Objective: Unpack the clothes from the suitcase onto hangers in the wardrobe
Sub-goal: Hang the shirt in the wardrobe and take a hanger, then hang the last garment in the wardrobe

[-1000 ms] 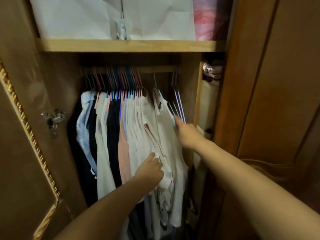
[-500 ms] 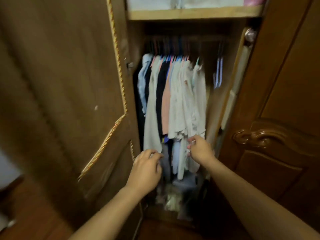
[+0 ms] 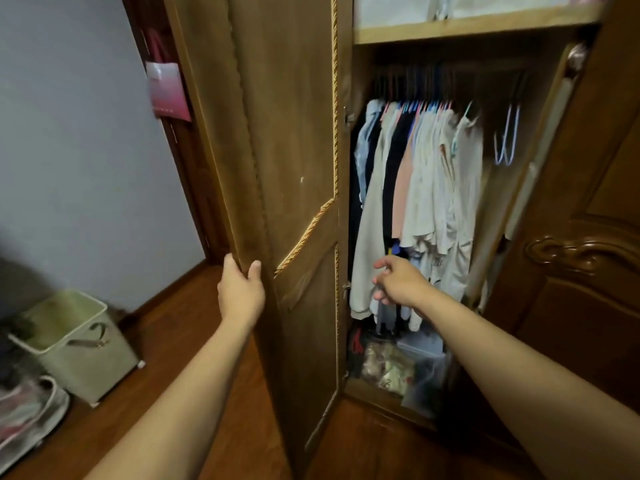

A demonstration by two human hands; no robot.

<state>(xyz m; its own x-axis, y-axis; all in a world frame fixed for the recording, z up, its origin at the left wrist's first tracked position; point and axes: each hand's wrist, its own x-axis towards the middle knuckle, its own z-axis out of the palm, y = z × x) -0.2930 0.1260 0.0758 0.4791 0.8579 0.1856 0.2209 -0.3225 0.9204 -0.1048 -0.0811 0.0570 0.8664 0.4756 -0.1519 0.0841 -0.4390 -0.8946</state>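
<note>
The wooden wardrobe stands open with its left door [image 3: 298,168] swung toward me. My left hand [image 3: 240,289] grips the free edge of that door, thumb on the inner face. Several shirts and tops [image 3: 422,188] hang on coloured hangers from the rail inside. Two empty pale hangers [image 3: 507,140] hang at the rail's right end. My right hand [image 3: 398,284] hovers in front of the hems of the hanging clothes, fingers loosely curled and holding nothing. No suitcase is in view.
Clear bags and a box [image 3: 405,368] fill the wardrobe floor. The carved right door [image 3: 588,258] stands open at the right. A green fabric basket [image 3: 74,337] and a bag [image 3: 24,414] sit on the wooden floor at the left. A pink bag [image 3: 168,90] hangs by the wall.
Both hands have come out of the hanging clothes. My left hand has moved left and taken the door's edge. The view has pulled back and turned left, showing floor and basket.
</note>
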